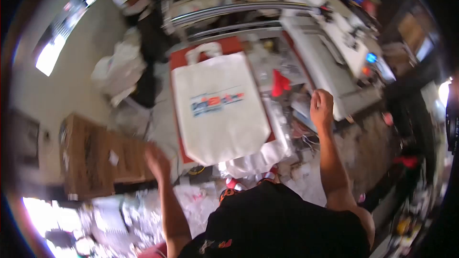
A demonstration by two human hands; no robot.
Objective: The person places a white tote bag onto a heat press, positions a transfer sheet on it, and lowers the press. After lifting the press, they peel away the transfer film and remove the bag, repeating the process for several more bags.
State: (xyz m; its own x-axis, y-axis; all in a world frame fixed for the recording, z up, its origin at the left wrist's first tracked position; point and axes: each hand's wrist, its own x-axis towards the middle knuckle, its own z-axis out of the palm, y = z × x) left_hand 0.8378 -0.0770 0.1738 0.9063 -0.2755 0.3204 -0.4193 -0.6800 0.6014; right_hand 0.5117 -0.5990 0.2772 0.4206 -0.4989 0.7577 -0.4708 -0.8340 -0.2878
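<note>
from my end i see the bag (222,126) lying flat, print up, on a red board (233,44), its handle (209,48) at the far edge and its near corners slanted in. i judge it light and soft, thin enough to crease or slide if pushed, and not fragile. the handle looks the surest hold; a side edge would do for a pinch, though one edge alone would likely let the middle sag.

my right hand (322,107) is off the bag's right side, fingers curled in narrow, and i see nothing in them. a red cloth (280,83) lies between that hand and the bag. my left hand (158,162) is low on the left, near the carton (88,155) and apart from the bag; it is too blurred to tell how wide its fingers are or whether they hold anything.
</note>
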